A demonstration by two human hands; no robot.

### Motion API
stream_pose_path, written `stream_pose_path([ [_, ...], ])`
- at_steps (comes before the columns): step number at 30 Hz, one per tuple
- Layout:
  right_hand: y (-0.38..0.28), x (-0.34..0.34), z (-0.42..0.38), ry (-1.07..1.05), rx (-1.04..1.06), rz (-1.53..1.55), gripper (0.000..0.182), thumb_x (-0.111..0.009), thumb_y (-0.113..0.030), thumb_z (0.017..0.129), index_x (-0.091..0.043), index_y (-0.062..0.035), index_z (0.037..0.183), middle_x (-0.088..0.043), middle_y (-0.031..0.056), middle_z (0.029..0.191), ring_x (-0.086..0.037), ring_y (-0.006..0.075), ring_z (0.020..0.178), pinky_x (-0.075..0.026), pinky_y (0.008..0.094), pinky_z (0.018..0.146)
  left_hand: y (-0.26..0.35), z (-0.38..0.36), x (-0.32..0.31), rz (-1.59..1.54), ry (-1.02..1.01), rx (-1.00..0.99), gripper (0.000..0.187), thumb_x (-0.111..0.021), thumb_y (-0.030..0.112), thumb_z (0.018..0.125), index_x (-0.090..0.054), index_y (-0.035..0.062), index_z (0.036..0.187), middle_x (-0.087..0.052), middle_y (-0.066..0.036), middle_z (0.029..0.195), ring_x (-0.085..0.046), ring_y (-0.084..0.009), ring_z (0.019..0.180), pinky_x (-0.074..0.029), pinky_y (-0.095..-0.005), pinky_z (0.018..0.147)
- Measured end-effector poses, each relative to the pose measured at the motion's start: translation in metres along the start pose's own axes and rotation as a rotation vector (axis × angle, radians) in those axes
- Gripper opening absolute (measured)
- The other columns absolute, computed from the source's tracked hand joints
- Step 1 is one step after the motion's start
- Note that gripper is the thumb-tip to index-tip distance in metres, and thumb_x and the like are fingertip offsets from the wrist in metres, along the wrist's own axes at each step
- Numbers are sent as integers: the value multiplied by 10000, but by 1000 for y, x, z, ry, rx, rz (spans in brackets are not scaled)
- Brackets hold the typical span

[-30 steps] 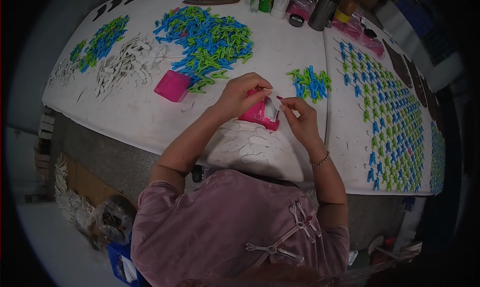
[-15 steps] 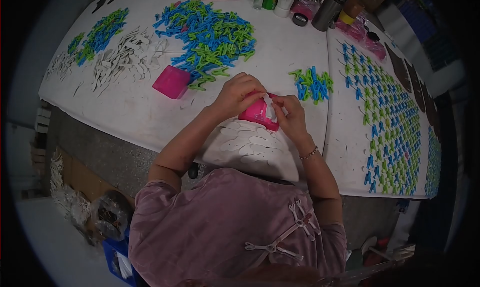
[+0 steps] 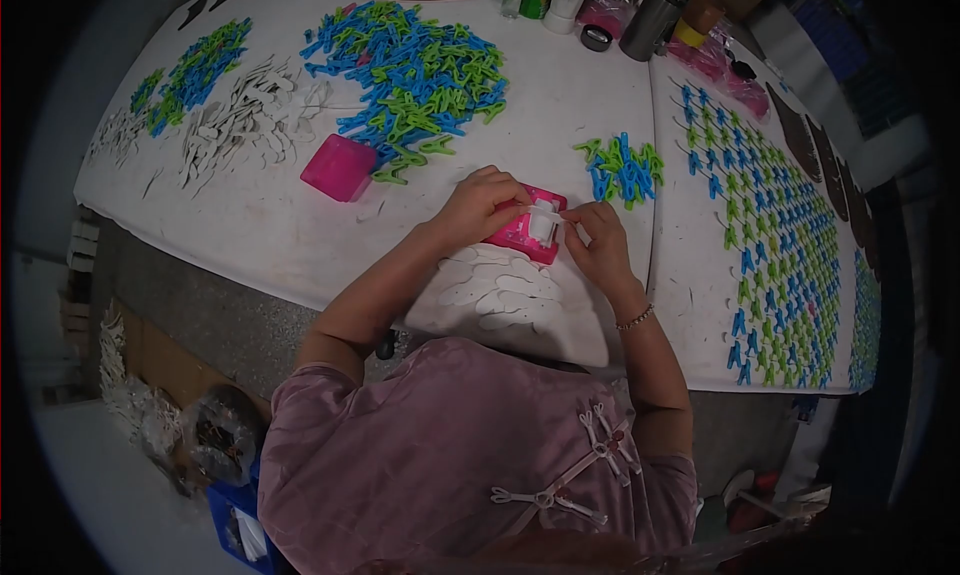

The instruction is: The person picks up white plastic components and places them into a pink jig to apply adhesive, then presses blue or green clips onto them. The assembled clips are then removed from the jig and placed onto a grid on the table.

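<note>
Single head-worn fisheye view, steeply downward and forward from close above the white table (image 3: 300, 225).

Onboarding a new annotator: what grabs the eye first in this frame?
Probably the big heap of blue and green plastic pieces at the top of the white table, and the neat rows of the same pieces laid out on the right. At the centre, the left hand and right hand meet over a pink block, pressing a small white piece onto it.

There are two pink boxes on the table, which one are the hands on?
The pink box nearest the table's front edge: the left hand and right hand both touch it. The other pink box sits untouched, farther left.
</note>
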State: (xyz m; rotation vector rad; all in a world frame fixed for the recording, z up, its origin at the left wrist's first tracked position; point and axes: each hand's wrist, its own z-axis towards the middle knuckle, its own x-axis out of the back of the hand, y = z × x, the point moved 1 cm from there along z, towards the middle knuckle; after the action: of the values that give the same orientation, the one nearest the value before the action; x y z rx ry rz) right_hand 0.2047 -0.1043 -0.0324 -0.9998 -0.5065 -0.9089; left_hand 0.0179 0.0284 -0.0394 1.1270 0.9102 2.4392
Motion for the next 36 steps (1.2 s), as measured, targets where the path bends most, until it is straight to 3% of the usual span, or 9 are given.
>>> stream_pose_path([
  [11, -5, 7, 2, 38, 33, -21, 173, -626, 7, 699, -629, -31, 868, -590, 100, 817, -547, 288, 790, -451, 385, 705, -1, 8, -4, 28, -31, 0, 80, -674, 132, 759, -646, 81, 813, -621, -48, 813, -563, -251, 824, -433, -362, 782],
  [17, -18, 25, 17, 67, -56, -37, 245, -596, 42, 717, -612, -31, 951, -580, 89, 898, -551, 232, 837, -463, 314, 730, 5, 17, -15, 11, -81, 15, 68, -682, 147, 743, -652, 103, 786, -612, -36, 801, -558, -247, 829, -423, -371, 778],
  [20, -25, 22, 26, 128, -45, 117, 262, -603, 33, 714, -599, -35, 967, -563, 83, 874, -544, 241, 808, -453, 340, 725, 6, 21, -21, 46, -82, -11, 67, -688, 151, 739, -660, 114, 786, -613, -33, 811, -558, -248, 828, -421, -380, 771],
  [25, -15, 0, 24, 105, -299, 675, 366, -599, 25, 751, -534, -58, 1101, -508, 1, 893, -486, 115, 834, -420, 247, 789, 7, 20, -24, 15, -39, 5, 83, -704, 157, 735, -665, 110, 791, -615, -33, 825, -564, -250, 816, -418, -379, 775],
  [28, -10, -12, 16, 48, -309, 579, 417, -592, 58, 743, -498, -73, 1128, -512, -4, 939, -490, 110, 861, -416, 239, 809, 8, 17, -24, -113, 55, 18, 92, -714, 161, 737, -660, 95, 771, -615, -31, 825, -568, -250, 809, -415, -373, 784],
  [32, -13, -24, 11, 60, -417, 713, 395, -584, 52, 742, -500, -65, 1109, -503, -3, 926, -480, 107, 854, -415, 238, 793, 11, 13, -16, -114, 41, 50, 184, -721, 171, 735, -632, 86, 871, -613, -39, 858, -557, -254, 857, -408, -370, 804],
  [36, -13, -29, 13, 57, -330, 536, 335, -603, 11, 741, -516, -36, 1061, -522, 55, 874, -507, 152, 794, -438, 274, 728, 27, 15, 4, -135, 66, 64, 298, -712, 156, 723, -590, 92, 988, -613, -42, 898, -536, -249, 913, -396, -365, 833],
])
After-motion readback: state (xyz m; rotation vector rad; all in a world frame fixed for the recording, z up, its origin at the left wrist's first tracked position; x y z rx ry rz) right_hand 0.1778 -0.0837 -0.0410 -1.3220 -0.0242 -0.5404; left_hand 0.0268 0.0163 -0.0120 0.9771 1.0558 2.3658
